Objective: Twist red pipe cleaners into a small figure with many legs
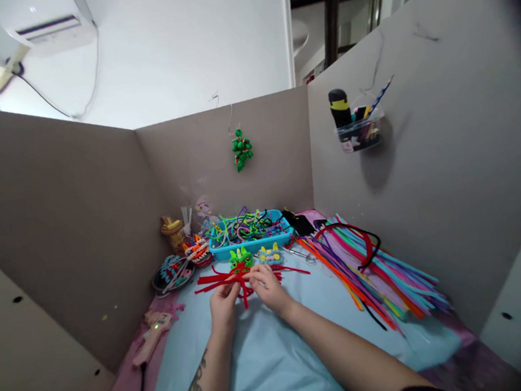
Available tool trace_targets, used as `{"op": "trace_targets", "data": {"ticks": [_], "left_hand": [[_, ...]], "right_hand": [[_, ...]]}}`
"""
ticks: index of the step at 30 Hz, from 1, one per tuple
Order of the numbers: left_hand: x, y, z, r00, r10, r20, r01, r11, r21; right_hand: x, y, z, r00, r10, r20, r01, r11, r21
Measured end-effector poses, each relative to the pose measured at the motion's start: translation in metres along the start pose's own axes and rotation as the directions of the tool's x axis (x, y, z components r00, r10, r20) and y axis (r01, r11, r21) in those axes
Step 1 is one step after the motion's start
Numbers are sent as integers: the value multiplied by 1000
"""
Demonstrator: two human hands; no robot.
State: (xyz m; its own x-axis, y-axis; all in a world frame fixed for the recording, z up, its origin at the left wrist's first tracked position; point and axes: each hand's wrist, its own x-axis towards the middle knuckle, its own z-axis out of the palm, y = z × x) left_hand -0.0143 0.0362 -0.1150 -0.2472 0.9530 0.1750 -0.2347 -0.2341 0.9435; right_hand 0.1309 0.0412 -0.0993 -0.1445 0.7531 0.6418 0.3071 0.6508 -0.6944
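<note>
Several red pipe cleaners cross in a bundle in front of me, their ends sticking out to the left, right and downward. My left hand pinches the bundle from the lower left. From the right, my right hand has its fingers closed on the same red stems, close to the other hand. Just behind them sit a green fuzzy figure and a yellow and blue fuzzy figure. The exact spot each fingertip grips is partly hidden.
A blue basket of tangled stems stands behind. Many coloured pipe cleaners lie at the right, with pliers nearby. At the left are a glue gun and a dark bowl. Grey panels surround the table.
</note>
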Motion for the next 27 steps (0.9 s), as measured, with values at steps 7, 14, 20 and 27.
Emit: {"op": "trace_targets", "data": {"ticks": [7, 14, 20, 27], "left_hand": [[2, 0, -2, 1000, -15, -4, 15, 1000, -20], [-9, 12, 3, 987, 15, 158, -50, 974, 221], [-16, 17, 7, 972, -22, 235, -40, 966, 254], [-16, 15, 6, 962, -40, 269, -7, 985, 170]], "right_hand": [[-4, -5, 0, 990, -143, 2, 143, 989, 41], [0, -1, -9, 994, -91, -65, 97, 992, 80], [5, 6, -10, 987, 98, -127, -79, 986, 147], [5, 12, -9, 970, 198, -138, -164, 960, 228]]}}
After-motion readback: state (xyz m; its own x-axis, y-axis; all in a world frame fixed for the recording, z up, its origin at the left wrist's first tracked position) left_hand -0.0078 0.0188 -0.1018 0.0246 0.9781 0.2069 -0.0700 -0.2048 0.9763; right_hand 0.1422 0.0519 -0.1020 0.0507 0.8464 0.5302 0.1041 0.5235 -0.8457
